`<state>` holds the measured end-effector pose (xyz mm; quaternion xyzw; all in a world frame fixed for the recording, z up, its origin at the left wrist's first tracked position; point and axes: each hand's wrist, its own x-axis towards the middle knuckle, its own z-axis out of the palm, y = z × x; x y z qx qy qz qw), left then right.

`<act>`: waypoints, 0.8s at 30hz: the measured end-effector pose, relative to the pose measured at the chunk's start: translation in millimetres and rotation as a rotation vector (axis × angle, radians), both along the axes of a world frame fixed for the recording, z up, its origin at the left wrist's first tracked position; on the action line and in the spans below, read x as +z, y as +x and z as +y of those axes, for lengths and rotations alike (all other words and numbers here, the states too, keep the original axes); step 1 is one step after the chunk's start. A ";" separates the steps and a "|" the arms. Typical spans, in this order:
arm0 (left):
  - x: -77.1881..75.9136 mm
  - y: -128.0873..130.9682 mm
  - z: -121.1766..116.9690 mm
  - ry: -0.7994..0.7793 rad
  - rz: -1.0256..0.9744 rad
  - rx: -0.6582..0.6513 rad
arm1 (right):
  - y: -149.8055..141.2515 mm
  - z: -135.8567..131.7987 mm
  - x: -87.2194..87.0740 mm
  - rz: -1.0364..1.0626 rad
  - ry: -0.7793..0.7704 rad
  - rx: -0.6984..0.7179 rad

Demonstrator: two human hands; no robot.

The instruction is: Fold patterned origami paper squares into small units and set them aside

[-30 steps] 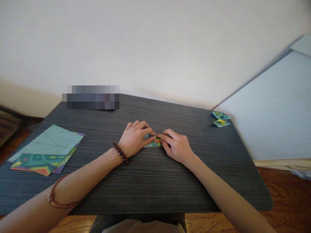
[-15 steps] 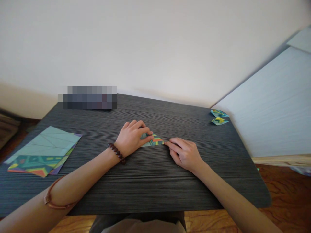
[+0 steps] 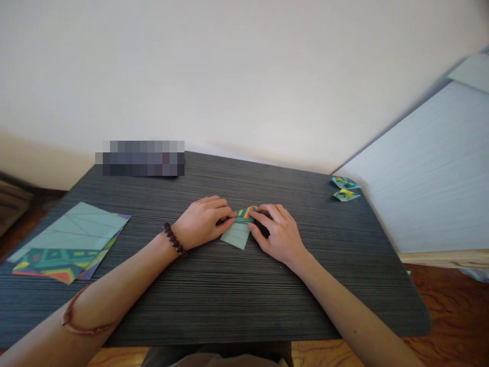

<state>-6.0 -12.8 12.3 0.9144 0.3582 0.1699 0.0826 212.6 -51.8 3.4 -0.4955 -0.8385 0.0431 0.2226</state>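
Note:
A small folded piece of patterned paper [image 3: 240, 228] lies at the middle of the dark striped table [image 3: 229, 295]. Its pale teal underside shows toward me and a colourful striped flap stands up at its far edge. My left hand [image 3: 202, 220], with a dark bead bracelet at the wrist, pinches the flap from the left. From the right, my right hand [image 3: 277, 232] grips the same flap with curled fingers. Both hands rest on the tabletop.
A stack of patterned paper sheets [image 3: 69, 239] lies at the table's left side. Two small folded paper pieces [image 3: 346, 188] sit at the far right corner. A pale blue board [image 3: 431, 178] slopes up on the right. A blurred dark object [image 3: 141, 159] lies at the back.
The paper was a flat triangle pressed under both hands; now a fold has been opened, showing the pale underside, and my right hand has moved back in to hold the raised flap.

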 end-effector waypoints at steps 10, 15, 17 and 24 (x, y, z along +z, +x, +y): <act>-4.2 -5.9 4.7 0.080 0.007 -0.020 | 11.0 4.2 2.7 0.039 -0.088 0.104; -6.1 -5.8 4.1 0.074 0.008 0.007 | 11.2 3.3 1.0 0.026 -0.085 0.176; -6.3 -4.2 3.1 0.063 -0.001 -0.027 | 10.3 3.0 -0.5 0.027 -0.049 0.176; -7.3 0.4 -1.3 0.088 0.009 -0.035 | 8.4 1.2 -1.4 0.016 0.031 0.155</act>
